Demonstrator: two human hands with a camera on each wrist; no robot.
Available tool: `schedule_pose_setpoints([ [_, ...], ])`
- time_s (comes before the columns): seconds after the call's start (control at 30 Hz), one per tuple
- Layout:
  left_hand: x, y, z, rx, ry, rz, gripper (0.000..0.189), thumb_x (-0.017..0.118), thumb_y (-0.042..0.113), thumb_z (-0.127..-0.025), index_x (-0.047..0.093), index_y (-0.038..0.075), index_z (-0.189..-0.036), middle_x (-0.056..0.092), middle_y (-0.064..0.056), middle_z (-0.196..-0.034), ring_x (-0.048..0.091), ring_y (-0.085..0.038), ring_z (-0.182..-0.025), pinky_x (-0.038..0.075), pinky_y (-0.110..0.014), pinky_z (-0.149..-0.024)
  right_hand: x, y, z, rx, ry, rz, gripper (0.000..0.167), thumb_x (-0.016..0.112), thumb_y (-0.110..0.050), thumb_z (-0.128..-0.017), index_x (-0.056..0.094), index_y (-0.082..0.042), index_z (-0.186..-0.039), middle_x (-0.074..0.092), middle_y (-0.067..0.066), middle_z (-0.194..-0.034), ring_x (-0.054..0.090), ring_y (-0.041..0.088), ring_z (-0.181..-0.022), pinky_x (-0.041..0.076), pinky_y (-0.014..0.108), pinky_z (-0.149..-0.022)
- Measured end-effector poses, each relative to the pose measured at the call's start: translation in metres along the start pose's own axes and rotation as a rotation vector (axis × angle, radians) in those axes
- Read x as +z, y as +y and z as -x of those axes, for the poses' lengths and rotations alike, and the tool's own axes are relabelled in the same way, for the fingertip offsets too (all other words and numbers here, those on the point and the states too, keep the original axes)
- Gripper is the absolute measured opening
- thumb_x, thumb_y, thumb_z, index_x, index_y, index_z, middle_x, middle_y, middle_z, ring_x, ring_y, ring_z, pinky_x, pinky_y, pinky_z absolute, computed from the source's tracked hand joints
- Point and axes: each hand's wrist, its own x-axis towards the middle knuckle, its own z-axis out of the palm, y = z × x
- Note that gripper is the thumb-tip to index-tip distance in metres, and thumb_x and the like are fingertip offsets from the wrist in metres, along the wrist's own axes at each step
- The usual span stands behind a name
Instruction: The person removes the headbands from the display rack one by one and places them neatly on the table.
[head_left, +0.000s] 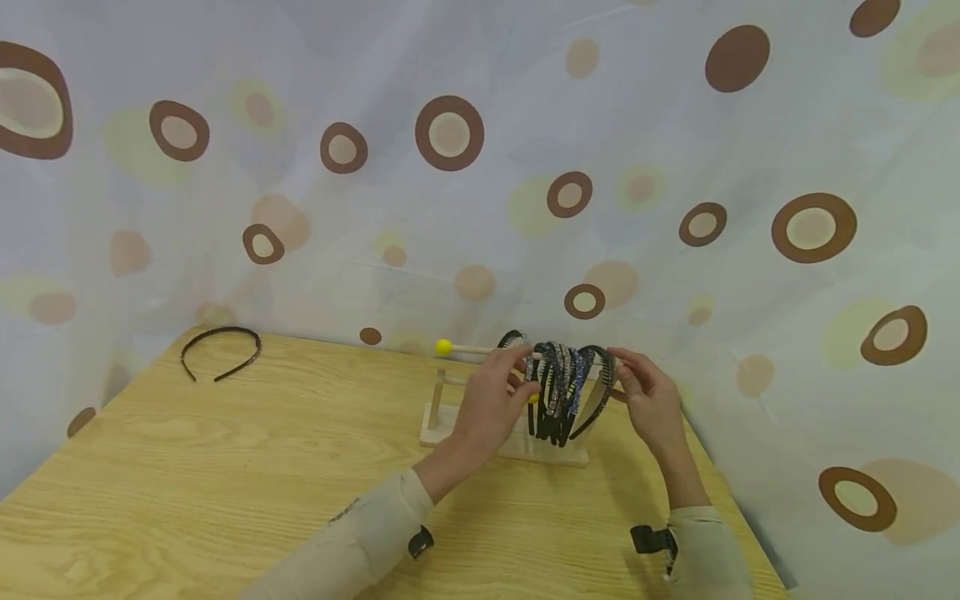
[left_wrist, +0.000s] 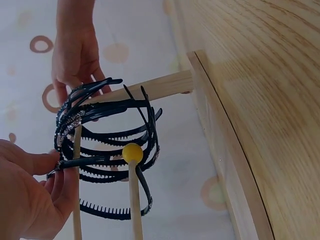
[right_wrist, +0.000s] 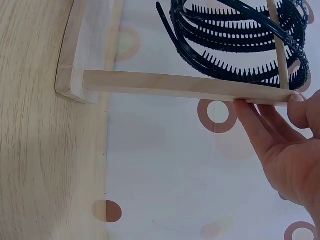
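Several dark, glittery toothed headbands (head_left: pixel 558 392) hang bunched on the upper rod of a wooden display stand (head_left: pixel 551 452). With thumb and fingers, my left hand (head_left: pixel 491 404) pinches one headband (left_wrist: pixel 90 161) at the left side of the bunch, beside the rod. At the stand's right end, my right hand (head_left: pixel 654 408) grips the top of the upright post (right_wrist: pixel 175 86), thumb on one side and fingers on the other. A yellow ball (head_left: pixel 444 347) caps the rear rod's left end, while another yellow ball (left_wrist: pixel 132 153) tips the rod near my left hand.
A single dark headband (head_left: pixel 225 328) lies at the far left corner of the wooden table (head_left: pixel 300 450). Behind and to the right, a pale wall covering (head_left: pixel 480 217) with brown rings comes right up to the table edges. Dark straps (head_left: pixel 651 539) show at both wrists.
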Motion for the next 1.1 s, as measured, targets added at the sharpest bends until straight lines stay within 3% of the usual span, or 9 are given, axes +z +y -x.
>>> schedule_pose_setpoints([
  [0.2, -0.01, 0.003, -0.004, 0.043, 0.048, 0.033, 0.049, 0.078, 0.012, -0.091, 0.063, 0.009, -0.137, 0.063, -0.007, -0.103, 0.065, -0.012, -0.082, 0.055, -0.018, -0.07, -0.004, 0.029, -0.006, 0.005, 0.0, -0.021, 0.036, 0.048, -0.009, -0.109, 0.057, -0.003, -0.143, 0.058, 0.023, -0.12, 0.058, 0.011, -0.108, 0.057, 0.031, -0.085],
  [0.37, -0.02, 0.007, -0.008, 0.013, 0.016, 0.027, 0.048, 0.078, 0.014, -0.091, 0.064, 0.01, -0.138, 0.064, -0.004, -0.105, 0.065, -0.011, -0.082, 0.054, -0.022, -0.064, -0.005, 0.039, -0.008, 0.007, -0.001, -0.018, 0.037, 0.048, -0.01, -0.109, 0.056, -0.003, -0.144, 0.057, 0.022, -0.124, 0.057, 0.012, -0.11, 0.057, 0.032, -0.085],
  [0.67, -0.026, -0.008, -0.013, -0.017, 0.02, 0.01, 0.045, 0.079, 0.019, -0.09, 0.068, 0.015, -0.134, 0.07, -0.002, -0.107, 0.069, -0.013, -0.085, 0.056, -0.025, -0.065, -0.004, 0.037, -0.008, 0.011, -0.009, -0.03, 0.037, 0.049, -0.012, -0.109, 0.057, -0.007, -0.144, 0.056, 0.02, -0.128, 0.056, 0.022, -0.117, 0.058, 0.035, -0.085],
  [0.9, -0.03, -0.016, -0.019, -0.017, 0.096, 0.063, 0.044, 0.079, 0.009, -0.088, 0.068, 0.011, -0.131, 0.069, -0.002, -0.105, 0.07, -0.014, -0.087, 0.057, -0.023, -0.071, -0.004, 0.035, -0.009, -0.001, -0.022, -0.019, 0.037, 0.047, -0.006, -0.109, 0.055, -0.001, -0.144, 0.055, 0.023, -0.13, 0.055, 0.028, -0.12, 0.057, 0.038, -0.087],
  [1.1, -0.035, -0.014, -0.024, 0.008, 0.155, 0.098, 0.046, 0.08, 0.001, -0.086, 0.068, 0.008, -0.13, 0.069, -0.006, -0.104, 0.07, -0.017, -0.085, 0.058, -0.024, -0.071, -0.005, 0.012, -0.003, 0.004, -0.025, -0.04, 0.036, 0.048, -0.005, -0.108, 0.056, 0.0, -0.143, 0.056, 0.024, -0.123, 0.057, 0.022, -0.114, 0.056, 0.042, -0.088],
])
